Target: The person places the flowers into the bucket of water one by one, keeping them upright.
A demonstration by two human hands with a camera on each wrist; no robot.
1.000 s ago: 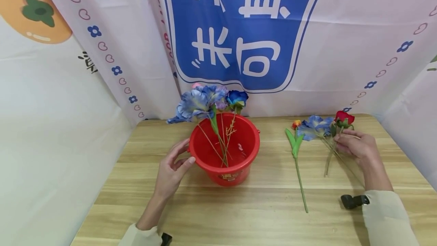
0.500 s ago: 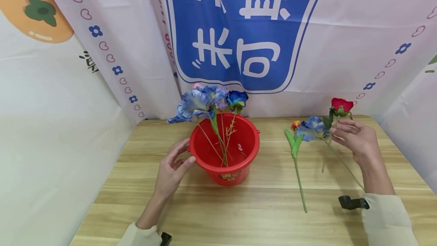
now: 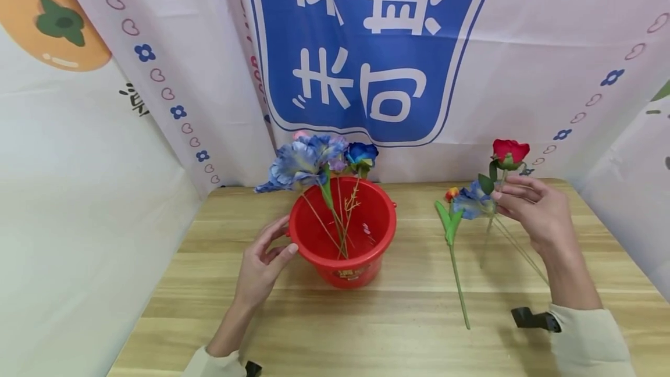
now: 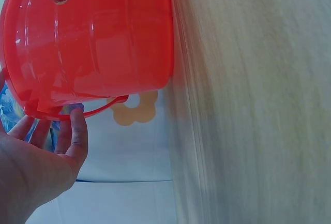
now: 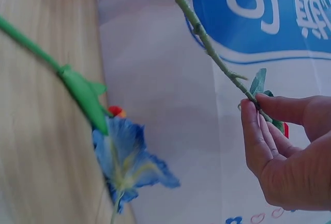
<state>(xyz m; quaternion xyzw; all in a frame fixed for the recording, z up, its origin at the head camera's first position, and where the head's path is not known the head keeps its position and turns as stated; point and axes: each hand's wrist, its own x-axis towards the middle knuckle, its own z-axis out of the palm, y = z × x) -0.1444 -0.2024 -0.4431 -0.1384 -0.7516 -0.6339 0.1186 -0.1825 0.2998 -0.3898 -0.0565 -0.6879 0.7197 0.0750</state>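
Observation:
My right hand [image 3: 541,208] pinches the stem of a red artificial rose [image 3: 510,153] between thumb and fingers. The rose is upright above the table, and its bare green stem [image 5: 212,50] shows in the right wrist view. My left hand [image 3: 262,266] holds the left side of a red bucket [image 3: 342,272] by its rim, with the fingers by the lowered handle [image 4: 103,109]. Inside the bucket lean several artificial flowers, among them a large pale-blue flower [image 3: 298,164] and a blue rose [image 3: 362,155].
On the table [image 3: 408,330], right of the bucket, lie an orange-red tulip with green leaves [image 3: 449,223] and a blue flower [image 3: 473,201]. A printed cloth [image 3: 523,86] hangs behind the table's back edge.
My right hand has lifted the red rose off the table and carried it slightly left, away from the blue flower. My left hand stays at the bucket.

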